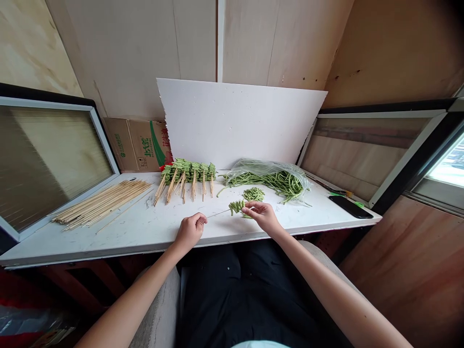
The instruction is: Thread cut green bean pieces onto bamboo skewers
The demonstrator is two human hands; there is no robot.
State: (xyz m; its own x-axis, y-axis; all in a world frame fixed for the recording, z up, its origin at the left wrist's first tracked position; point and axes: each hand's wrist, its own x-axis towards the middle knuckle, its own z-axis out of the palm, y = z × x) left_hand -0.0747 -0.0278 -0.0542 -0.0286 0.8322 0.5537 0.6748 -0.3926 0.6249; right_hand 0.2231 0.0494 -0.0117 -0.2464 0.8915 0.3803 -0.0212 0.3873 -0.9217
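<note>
My left hand [191,228] is closed around one end of a thin skewer [218,213], just above the table's front edge. Several cut green bean pieces [235,207] sit threaded side by side near the skewer's other end. There my right hand [262,216] pinches with thumb and fingertips at the last bean piece; the skewer's tip is hidden by the fingers. A small pile of cut bean pieces [253,194] lies just beyond my right hand. Another loose piece [247,217] shows below its fingers.
Bare skewers [103,203] lie in a heap at left. Filled bean skewers [188,171] are stacked at the back, sticks facing me. Long green beans [266,181] spill from a clear plastic bag [268,166]. A black phone [350,207] lies right; a white board [239,123] and carton [136,145] stand behind.
</note>
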